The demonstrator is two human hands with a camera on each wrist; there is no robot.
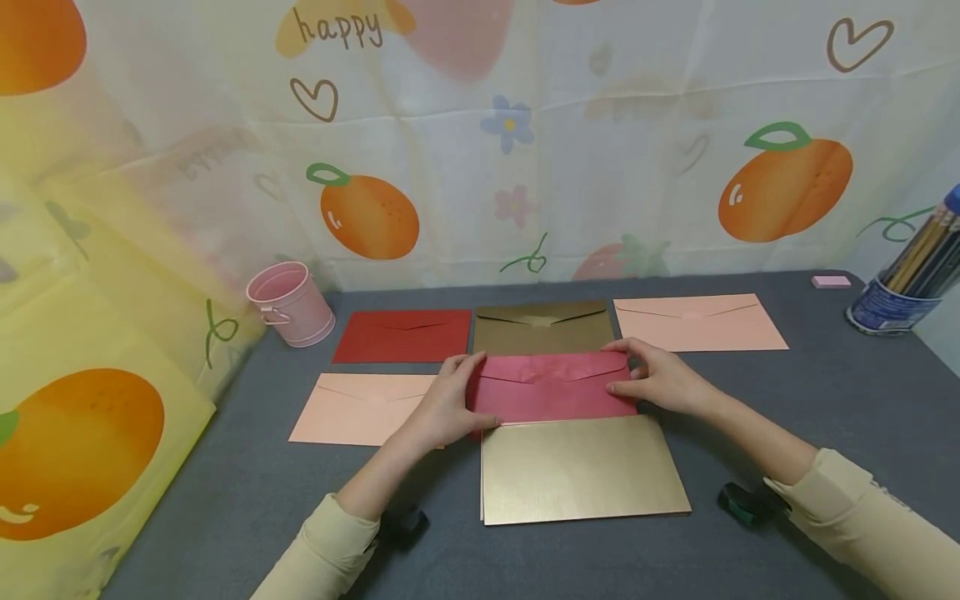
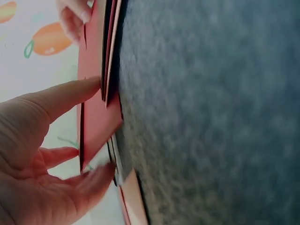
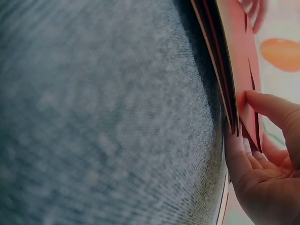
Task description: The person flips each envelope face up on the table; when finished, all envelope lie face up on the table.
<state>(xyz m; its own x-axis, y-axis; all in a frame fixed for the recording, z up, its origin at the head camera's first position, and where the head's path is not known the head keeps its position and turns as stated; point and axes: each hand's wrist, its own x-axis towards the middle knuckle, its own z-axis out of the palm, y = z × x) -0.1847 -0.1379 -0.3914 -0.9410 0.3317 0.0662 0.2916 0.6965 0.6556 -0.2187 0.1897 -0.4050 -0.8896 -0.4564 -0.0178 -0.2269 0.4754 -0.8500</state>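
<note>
**Both hands on the pink-red envelope**

While it lies mid-surface [image 1: 825, 392] above the gold envelope [image 1: 581, 467], the pink-red envelope [image 1: 551, 387] is pinched at its ends: left hand [image 1: 442, 408] and right hand [image 1: 663, 379], each grip clamped on it.

Matt paper env. [image 1: 551, 387], felt tbl [image 1: 825, 400]

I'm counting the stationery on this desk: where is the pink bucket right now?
In the head view the pink bucket stands at the table's far left, against the fruit-print backdrop, just left of the dark red envelope.
</note>
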